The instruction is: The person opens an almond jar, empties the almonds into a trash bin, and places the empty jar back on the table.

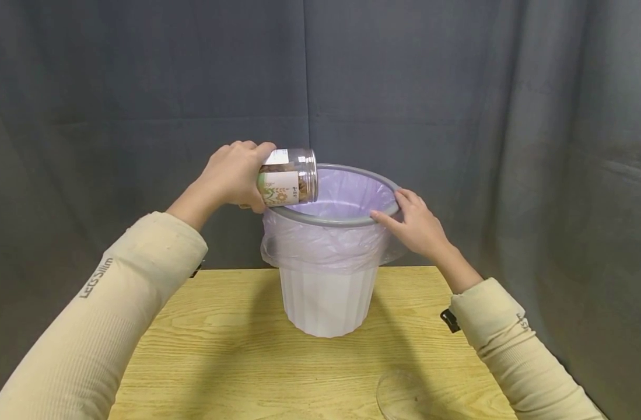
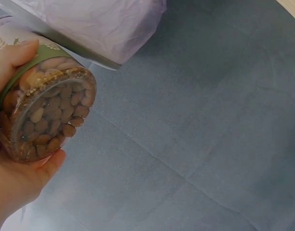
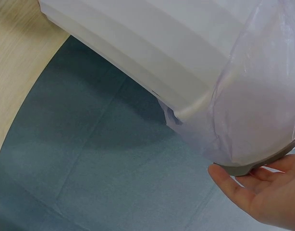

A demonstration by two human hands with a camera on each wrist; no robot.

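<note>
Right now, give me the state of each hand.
Left hand: closed around the clear jar of almonds, tipped sideways over the bin rim.
Right hand: gripping the grey rim of the lined waste bin.

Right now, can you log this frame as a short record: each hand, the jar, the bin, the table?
left hand: grips jar, tipped sideways over the bin's rim
jar: clear plastic, holds almonds, mouth toward bin
right hand: holds bin rim
bin: white, grey rim, purple liner, upright
table: wood; clear lid near front edge
</note>
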